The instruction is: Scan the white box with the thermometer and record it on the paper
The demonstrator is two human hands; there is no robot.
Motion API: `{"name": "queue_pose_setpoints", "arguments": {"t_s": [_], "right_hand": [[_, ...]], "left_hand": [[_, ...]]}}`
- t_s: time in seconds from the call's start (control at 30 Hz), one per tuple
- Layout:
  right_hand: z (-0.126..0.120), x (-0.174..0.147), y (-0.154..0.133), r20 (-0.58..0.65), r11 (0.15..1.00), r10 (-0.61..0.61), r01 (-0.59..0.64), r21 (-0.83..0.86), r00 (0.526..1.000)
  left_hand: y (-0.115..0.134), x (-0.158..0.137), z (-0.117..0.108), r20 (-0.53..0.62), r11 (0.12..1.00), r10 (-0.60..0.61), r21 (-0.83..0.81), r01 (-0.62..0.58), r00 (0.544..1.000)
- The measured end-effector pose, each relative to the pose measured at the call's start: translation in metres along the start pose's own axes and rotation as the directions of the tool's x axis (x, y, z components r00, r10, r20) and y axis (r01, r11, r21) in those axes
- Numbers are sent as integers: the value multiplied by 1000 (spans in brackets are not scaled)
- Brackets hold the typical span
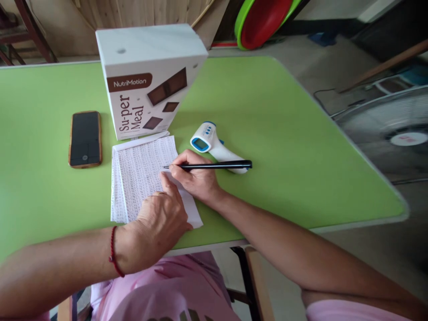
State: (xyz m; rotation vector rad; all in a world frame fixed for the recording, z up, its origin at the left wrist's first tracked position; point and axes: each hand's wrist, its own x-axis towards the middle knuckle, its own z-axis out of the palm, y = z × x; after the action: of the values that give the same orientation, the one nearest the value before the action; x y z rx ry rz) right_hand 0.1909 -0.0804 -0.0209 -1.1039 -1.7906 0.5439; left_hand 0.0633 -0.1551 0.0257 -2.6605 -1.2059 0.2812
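My right hand (197, 177) pinches a black pen (217, 165), its tip at the right part of a notepad page (142, 165) covered in rows of small handwriting. My left hand (163, 216) rests on the lower part of the page, index finger stretched toward the pen tip and thumb apart. The other fingers are partly hidden under it. Beneath the top page, more written sheets (118, 200) show at the left. Just beyond my right hand lies a white and blue infrared thermometer (219, 147), partly covered by the pen.
A white carton (150, 42) stands behind the notepad on the green table (301, 169). To the left lies a smartphone (85, 138) in a brown case. Off the table's right side is a fan (394, 129). Red and green basins (264, 22) lean at the back.
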Motion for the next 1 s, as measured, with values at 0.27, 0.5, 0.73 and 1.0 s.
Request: {"name": "queue_pose_setpoints", "arguments": {"t_s": [0.27, 0.5, 0.73, 1.0], "right_hand": [[-1, 2, -2, 36, 1000, 30, -30, -9, 999], [-2, 2, -2, 46, 999, 32, -32, 1, 998], [0, 1, 0, 12, 1000, 4, -4, 1, 1000], [0, 1, 2, -20, 1000, -8, 8, -9, 1000]], "left_hand": [[1, -1, 0, -22, 999, -21, -38, 20, 1000], [0, 0, 1, -22, 1000, -20, -10, 20, 1000], [1, -1, 1, -15, 1000, -20, -2, 20, 1000], [0, 0, 0, -9, 999, -19, -40, 18, 1000]]}}
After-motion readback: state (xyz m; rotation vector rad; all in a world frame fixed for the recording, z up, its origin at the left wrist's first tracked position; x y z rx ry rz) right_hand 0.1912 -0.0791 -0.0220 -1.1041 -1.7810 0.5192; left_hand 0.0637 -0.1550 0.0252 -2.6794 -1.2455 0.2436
